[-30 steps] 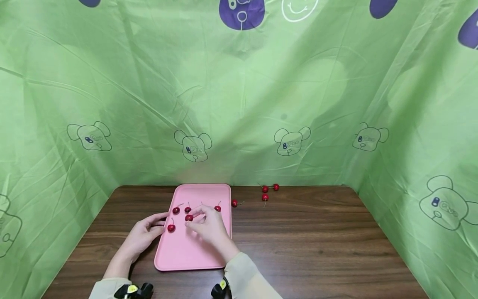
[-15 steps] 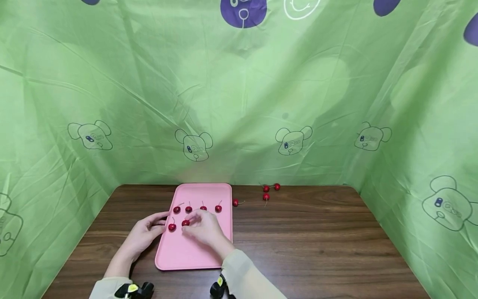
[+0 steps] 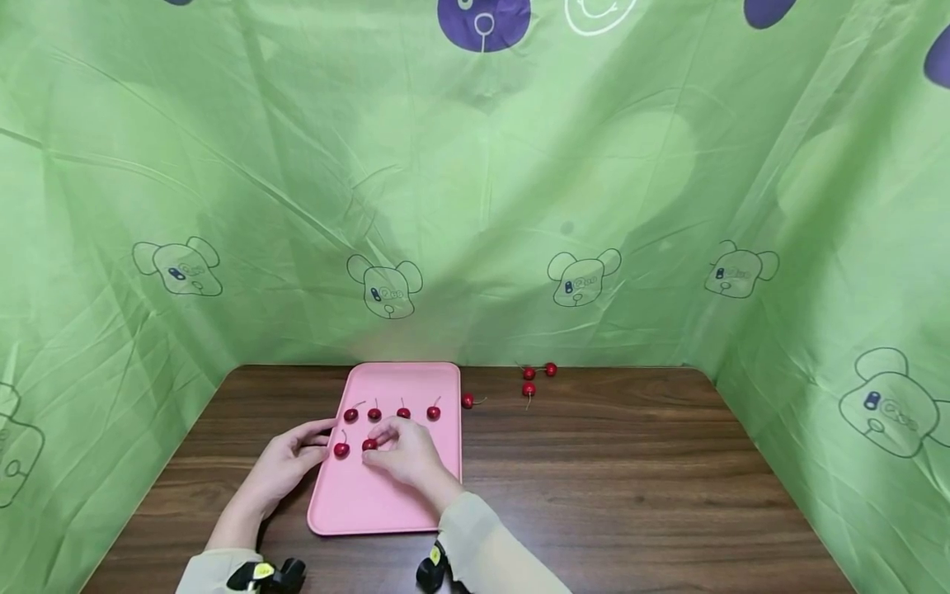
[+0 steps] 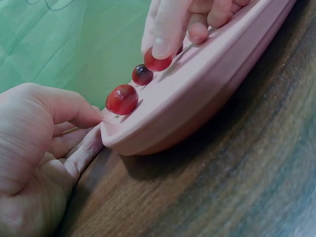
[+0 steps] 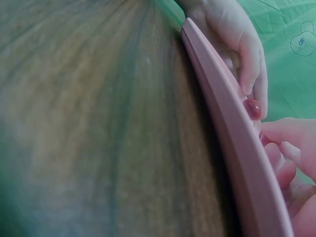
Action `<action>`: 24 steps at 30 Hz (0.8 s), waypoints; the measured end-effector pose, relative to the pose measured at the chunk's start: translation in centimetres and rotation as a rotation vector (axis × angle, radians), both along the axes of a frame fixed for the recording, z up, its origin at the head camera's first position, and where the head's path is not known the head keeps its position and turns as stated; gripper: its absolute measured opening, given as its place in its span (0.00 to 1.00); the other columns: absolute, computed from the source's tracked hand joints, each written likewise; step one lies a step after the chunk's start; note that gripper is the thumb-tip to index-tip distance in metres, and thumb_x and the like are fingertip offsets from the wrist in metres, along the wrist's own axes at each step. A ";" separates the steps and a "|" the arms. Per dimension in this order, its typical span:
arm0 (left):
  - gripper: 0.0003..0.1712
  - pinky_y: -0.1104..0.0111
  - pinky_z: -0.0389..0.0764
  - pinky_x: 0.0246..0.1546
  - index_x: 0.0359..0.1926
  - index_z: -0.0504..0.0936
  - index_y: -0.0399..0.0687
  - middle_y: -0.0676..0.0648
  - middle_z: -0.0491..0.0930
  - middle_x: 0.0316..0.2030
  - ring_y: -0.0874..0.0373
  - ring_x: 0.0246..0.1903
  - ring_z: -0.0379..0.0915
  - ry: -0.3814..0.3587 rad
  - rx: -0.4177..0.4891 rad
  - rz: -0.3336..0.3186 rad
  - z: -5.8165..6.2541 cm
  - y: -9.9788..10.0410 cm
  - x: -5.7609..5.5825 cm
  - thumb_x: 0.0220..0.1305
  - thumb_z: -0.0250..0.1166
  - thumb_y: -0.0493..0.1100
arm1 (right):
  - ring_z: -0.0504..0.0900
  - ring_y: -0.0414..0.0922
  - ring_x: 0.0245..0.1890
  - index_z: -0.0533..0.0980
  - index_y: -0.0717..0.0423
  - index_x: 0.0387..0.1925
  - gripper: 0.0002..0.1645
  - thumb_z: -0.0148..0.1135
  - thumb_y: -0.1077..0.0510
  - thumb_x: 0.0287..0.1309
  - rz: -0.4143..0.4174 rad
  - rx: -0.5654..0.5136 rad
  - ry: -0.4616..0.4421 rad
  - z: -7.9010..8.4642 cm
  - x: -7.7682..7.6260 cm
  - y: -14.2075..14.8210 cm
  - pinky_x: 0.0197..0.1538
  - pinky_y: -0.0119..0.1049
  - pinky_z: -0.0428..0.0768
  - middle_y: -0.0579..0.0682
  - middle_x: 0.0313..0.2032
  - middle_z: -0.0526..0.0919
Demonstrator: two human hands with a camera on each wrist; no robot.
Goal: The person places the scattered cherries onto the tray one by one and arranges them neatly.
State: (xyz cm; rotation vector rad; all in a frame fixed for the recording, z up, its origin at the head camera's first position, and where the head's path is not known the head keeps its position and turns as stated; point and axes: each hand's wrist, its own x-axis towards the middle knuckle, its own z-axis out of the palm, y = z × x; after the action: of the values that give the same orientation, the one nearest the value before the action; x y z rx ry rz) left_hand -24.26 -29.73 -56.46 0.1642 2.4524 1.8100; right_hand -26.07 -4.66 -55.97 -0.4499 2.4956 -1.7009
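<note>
My left hand (image 3: 285, 458) grips the left edge of a pink tray (image 3: 371, 505); in the left wrist view its fingertips (image 4: 94, 117) meet the rim. Over the tray, my right hand (image 3: 408, 455) pinches a red cherry (image 3: 369, 444) between thumb and fingers, low over the surface. Left of that sits another cherry (image 3: 341, 450), stem up. Behind them several cherries (image 3: 374, 414) stand in a row across the tray. The right wrist view has one cherry (image 5: 253, 109) near both hands; my right fingers cover most of the tray beyond.
A cherry (image 3: 467, 401) lies on the brown wooden table (image 3: 594, 478) just right of the tray. Farther right, three more cherries (image 3: 529, 388) lie near the back edge. Green patterned cloth (image 3: 475, 206) walls the table at the back and sides.
My right hand has brought its cherry slightly left and toward me, level with the near left cherry, then almost stopped. My left hand stays at the tray edge.
</note>
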 end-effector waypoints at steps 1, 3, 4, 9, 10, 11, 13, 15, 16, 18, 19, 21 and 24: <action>0.30 0.71 0.85 0.50 0.75 0.74 0.32 0.32 0.84 0.58 0.57 0.51 0.86 0.000 0.000 -0.002 0.0 0.0 0.0 0.77 0.68 0.34 | 0.79 0.30 0.31 0.87 0.51 0.42 0.16 0.85 0.60 0.53 0.001 0.000 -0.001 0.0 0.0 0.1 0.39 0.28 0.80 0.38 0.36 0.87; 0.30 0.71 0.85 0.50 0.75 0.74 0.32 0.32 0.84 0.58 0.58 0.51 0.86 0.001 -0.003 -0.002 0.0 0.0 0.0 0.77 0.68 0.34 | 0.79 0.30 0.31 0.87 0.52 0.42 0.16 0.85 0.60 0.53 0.006 -0.011 -0.002 -0.1 -0.1 0.2 0.39 0.28 0.80 0.40 0.36 0.88; 0.30 0.72 0.85 0.50 0.75 0.74 0.32 0.31 0.84 0.58 0.58 0.51 0.86 0.000 -0.006 -0.003 0.1 0.0 0.0 0.77 0.68 0.35 | 0.79 0.30 0.31 0.87 0.52 0.42 0.16 0.85 0.61 0.53 0.007 -0.019 -0.007 -0.1 -0.1 0.2 0.39 0.28 0.80 0.40 0.36 0.88; 0.29 0.72 0.85 0.50 0.75 0.75 0.33 0.32 0.84 0.58 0.60 0.50 0.86 -0.006 -0.023 0.005 0.3 0.0 0.0 0.77 0.67 0.35 | 0.79 0.31 0.30 0.86 0.53 0.42 0.16 0.85 0.63 0.53 0.011 -0.058 -0.053 -0.3 -0.3 0.2 0.38 0.27 0.80 0.42 0.35 0.88; 0.29 0.72 0.85 0.50 0.75 0.75 0.33 0.32 0.84 0.58 0.60 0.50 0.86 -0.006 -0.026 0.006 0.3 0.0 0.0 0.77 0.67 0.35 | 0.79 0.31 0.30 0.86 0.53 0.41 0.16 0.85 0.63 0.53 0.012 -0.061 -0.055 -0.4 -0.3 0.2 0.37 0.28 0.80 0.42 0.35 0.87; 0.29 0.72 0.85 0.50 0.75 0.75 0.33 0.32 0.84 0.58 0.60 0.50 0.86 -0.006 -0.026 0.006 0.3 0.0 0.1 0.77 0.67 0.35 | 0.79 0.32 0.29 0.86 0.53 0.41 0.16 0.85 0.63 0.52 0.014 -0.061 -0.054 -0.4 -0.4 0.2 0.37 0.28 0.80 0.42 0.35 0.87; 0.29 0.72 0.85 0.50 0.75 0.75 0.33 0.32 0.85 0.58 0.60 0.50 0.87 -0.005 -0.022 0.008 0.3 0.0 0.1 0.77 0.68 0.35 | 0.79 0.31 0.30 0.86 0.52 0.41 0.16 0.86 0.62 0.52 0.015 -0.049 -0.055 -0.5 -0.4 0.3 0.37 0.28 0.80 0.41 0.34 0.87; 0.30 0.72 0.85 0.50 0.75 0.75 0.33 0.31 0.84 0.58 0.59 0.50 0.87 -0.001 -0.021 0.004 0.3 0.0 0.1 0.77 0.67 0.35 | 0.79 0.31 0.30 0.86 0.51 0.41 0.16 0.86 0.61 0.52 0.013 -0.036 -0.050 -0.5 -0.4 0.3 0.37 0.28 0.80 0.40 0.34 0.87; 0.30 0.72 0.85 0.50 0.75 0.75 0.33 0.31 0.84 0.58 0.59 0.50 0.87 0.001 -0.017 0.004 0.3 0.0 0.1 0.77 0.68 0.35 | 0.79 0.31 0.30 0.87 0.50 0.41 0.16 0.86 0.61 0.52 0.012 -0.029 -0.047 -0.5 -0.4 0.3 0.37 0.28 0.79 0.39 0.34 0.87; 0.29 0.71 0.85 0.49 0.75 0.75 0.33 0.32 0.85 0.58 0.59 0.50 0.87 0.004 -0.008 0.008 0.3 0.1 0.2 0.77 0.68 0.35 | 0.78 0.31 0.30 0.87 0.49 0.41 0.16 0.86 0.60 0.52 0.010 -0.015 -0.048 -0.5 -0.4 0.3 0.37 0.27 0.79 0.38 0.34 0.86; 0.30 0.71 0.85 0.49 0.75 0.75 0.32 0.32 0.85 0.58 0.58 0.50 0.87 0.006 -0.007 0.004 0.3 0.1 0.2 0.77 0.68 0.35 | 0.78 0.31 0.30 0.87 0.49 0.41 0.16 0.86 0.60 0.52 0.011 -0.014 -0.046 -0.5 -0.4 0.3 0.38 0.27 0.79 0.38 0.34 0.86; 0.30 0.71 0.85 0.50 0.75 0.74 0.32 0.31 0.84 0.58 0.58 0.50 0.87 0.004 -0.002 0.000 0.3 0.1 0.2 0.77 0.68 0.34 | 0.78 0.31 0.30 0.87 0.49 0.41 0.16 0.86 0.60 0.52 0.013 -0.012 -0.043 -0.5 -0.4 0.4 0.38 0.27 0.79 0.37 0.34 0.86; 0.29 0.71 0.85 0.50 0.75 0.75 0.33 0.31 0.85 0.58 0.59 0.50 0.87 -0.003 -0.003 0.006 0.2 0.1 0.2 0.77 0.68 0.34 | 0.79 0.31 0.30 0.86 0.50 0.41 0.16 0.86 0.60 0.53 0.022 -0.010 -0.036 -0.4 -0.3 0.5 0.38 0.27 0.79 0.37 0.34 0.86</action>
State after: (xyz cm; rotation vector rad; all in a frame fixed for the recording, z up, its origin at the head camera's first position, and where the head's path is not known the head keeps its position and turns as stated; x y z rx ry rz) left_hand -24.10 -29.59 -56.22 0.1538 2.4557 1.8076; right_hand -26.42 -4.14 -56.38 -0.4415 2.4488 -1.6995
